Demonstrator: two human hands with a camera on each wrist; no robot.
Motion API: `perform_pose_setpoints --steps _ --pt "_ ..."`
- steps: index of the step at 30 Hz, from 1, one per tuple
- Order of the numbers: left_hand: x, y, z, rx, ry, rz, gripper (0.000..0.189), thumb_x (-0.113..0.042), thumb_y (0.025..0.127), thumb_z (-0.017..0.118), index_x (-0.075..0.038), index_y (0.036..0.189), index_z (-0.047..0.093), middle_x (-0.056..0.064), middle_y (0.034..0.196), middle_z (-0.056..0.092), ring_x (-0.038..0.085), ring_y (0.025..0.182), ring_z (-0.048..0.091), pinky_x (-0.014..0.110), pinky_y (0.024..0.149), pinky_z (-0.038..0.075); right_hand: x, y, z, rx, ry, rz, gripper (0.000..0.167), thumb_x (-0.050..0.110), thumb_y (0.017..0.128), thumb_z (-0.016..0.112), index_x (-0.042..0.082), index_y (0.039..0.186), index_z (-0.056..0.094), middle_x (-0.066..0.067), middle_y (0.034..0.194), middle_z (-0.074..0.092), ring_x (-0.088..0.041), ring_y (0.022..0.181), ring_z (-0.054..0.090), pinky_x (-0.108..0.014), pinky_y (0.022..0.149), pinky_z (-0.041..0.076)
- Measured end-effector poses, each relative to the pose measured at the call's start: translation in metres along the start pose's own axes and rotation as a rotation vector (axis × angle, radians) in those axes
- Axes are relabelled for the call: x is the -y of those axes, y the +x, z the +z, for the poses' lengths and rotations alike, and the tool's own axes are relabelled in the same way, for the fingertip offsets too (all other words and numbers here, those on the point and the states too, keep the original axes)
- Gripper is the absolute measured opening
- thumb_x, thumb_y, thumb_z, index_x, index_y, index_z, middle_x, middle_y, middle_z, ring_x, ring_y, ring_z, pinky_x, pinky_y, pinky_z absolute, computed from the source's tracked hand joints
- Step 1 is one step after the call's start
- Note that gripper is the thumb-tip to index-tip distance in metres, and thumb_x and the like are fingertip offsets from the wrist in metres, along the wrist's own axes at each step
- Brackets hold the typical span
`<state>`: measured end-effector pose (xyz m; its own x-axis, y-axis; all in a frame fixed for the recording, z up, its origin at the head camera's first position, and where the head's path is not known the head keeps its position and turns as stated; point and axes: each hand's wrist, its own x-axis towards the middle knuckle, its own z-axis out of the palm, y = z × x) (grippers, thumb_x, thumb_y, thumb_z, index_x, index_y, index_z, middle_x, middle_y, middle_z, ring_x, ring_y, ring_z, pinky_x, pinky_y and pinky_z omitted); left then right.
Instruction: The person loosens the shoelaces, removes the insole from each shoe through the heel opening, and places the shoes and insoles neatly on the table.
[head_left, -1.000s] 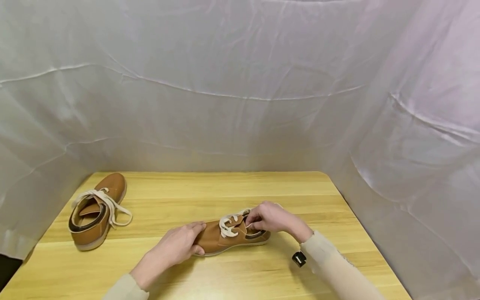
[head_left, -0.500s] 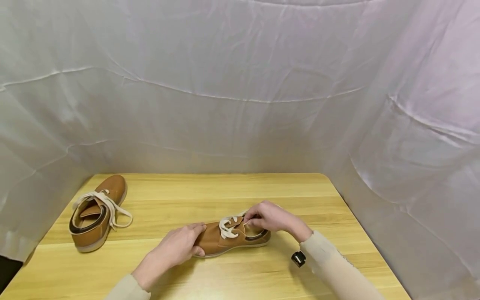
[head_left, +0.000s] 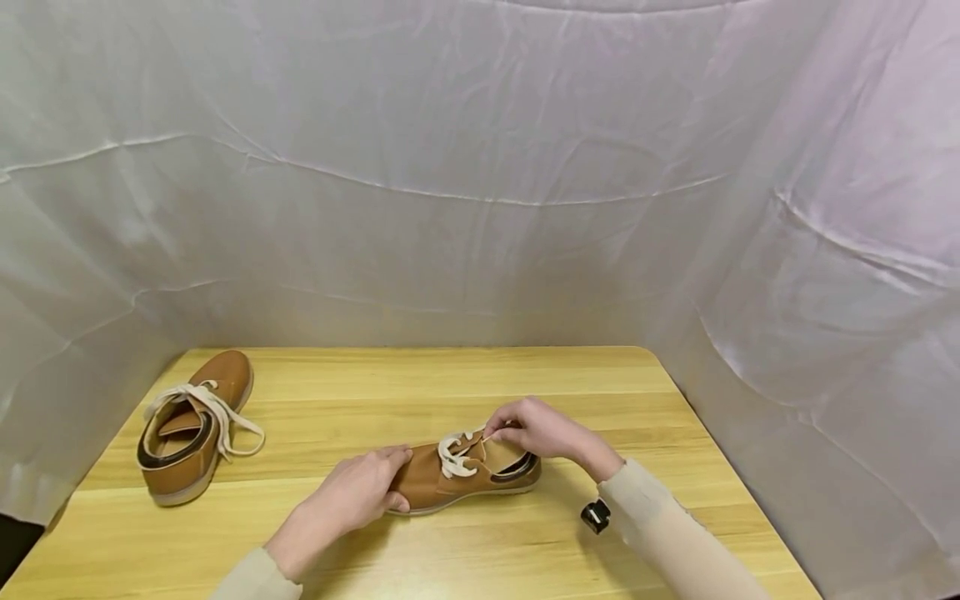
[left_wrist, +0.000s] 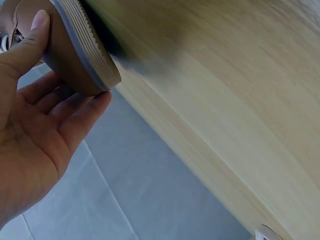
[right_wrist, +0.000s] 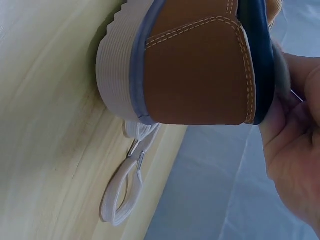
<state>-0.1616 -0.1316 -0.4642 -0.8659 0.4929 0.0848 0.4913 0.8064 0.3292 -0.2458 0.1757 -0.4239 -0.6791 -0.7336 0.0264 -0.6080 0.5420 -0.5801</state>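
Observation:
A brown lace-up shoe (head_left: 420, 479) with a pale sole lies sideways on the table, toe to the left. My left hand (head_left: 360, 487) grips its toe, thumb on the near side and fingers on the far side; the left wrist view shows the toe (left_wrist: 75, 55) between them. At the shoe's opening, my right hand (head_left: 543, 429) pinches the top of the tongue with thumb and forefinger. The fingertips are partly hidden behind the heel (right_wrist: 195, 75) in the right wrist view. White laces (head_left: 455, 458) cross the front, and a lace loop (right_wrist: 122, 195) lies on the table beyond.
The matching brown shoe (head_left: 180, 450) stands at the table's left, its loose white laces (head_left: 225, 408) hanging over the side. Grey cloth (head_left: 450, 250) walls off the back and sides of the wooden table (head_left: 600, 375). A small black device (head_left: 596, 517) is at my right wrist.
My right hand has drawn slightly up and left, out of the shoe's opening, with the tongue edge raised. More of the insole shows. The left hand and the other shoe have stayed put.

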Motion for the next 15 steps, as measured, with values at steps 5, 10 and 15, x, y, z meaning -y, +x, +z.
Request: perform_pose_setpoints --steps 5,10,15 --pt "-0.002 -0.0003 -0.0004 0.004 -0.006 -0.016 0.076 -0.033 0.077 0.09 0.006 0.135 0.062 0.025 0.14 0.062 0.046 0.118 0.066 0.058 0.092 0.059 -0.0019 -0.0007 0.0003 -0.034 0.002 0.009 0.011 0.011 0.1 0.069 0.013 0.102 0.08 0.004 0.101 0.078 -0.006 0.093 0.068 -0.026 0.084 0.057" --pt "-0.0025 0.0 -0.0008 0.012 -0.005 -0.026 0.076 -0.034 0.077 0.09 0.005 0.136 0.062 0.024 0.14 0.062 0.045 0.118 0.066 0.057 0.093 0.059 -0.0044 -0.0037 0.001 -0.071 0.037 0.033 0.011 0.01 0.1 0.07 0.012 0.103 0.08 0.001 0.103 0.079 -0.005 0.087 0.065 -0.025 0.079 0.055" --pt "-0.0029 0.0006 -0.0006 0.016 -0.005 -0.033 0.076 -0.034 0.077 0.09 0.005 0.136 0.062 0.024 0.14 0.062 0.045 0.118 0.066 0.057 0.092 0.06 -0.0046 -0.0066 0.0009 -0.1 0.086 0.074 0.012 0.008 0.099 0.07 0.01 0.104 0.08 -0.001 0.104 0.079 -0.004 0.085 0.064 -0.022 0.075 0.054"
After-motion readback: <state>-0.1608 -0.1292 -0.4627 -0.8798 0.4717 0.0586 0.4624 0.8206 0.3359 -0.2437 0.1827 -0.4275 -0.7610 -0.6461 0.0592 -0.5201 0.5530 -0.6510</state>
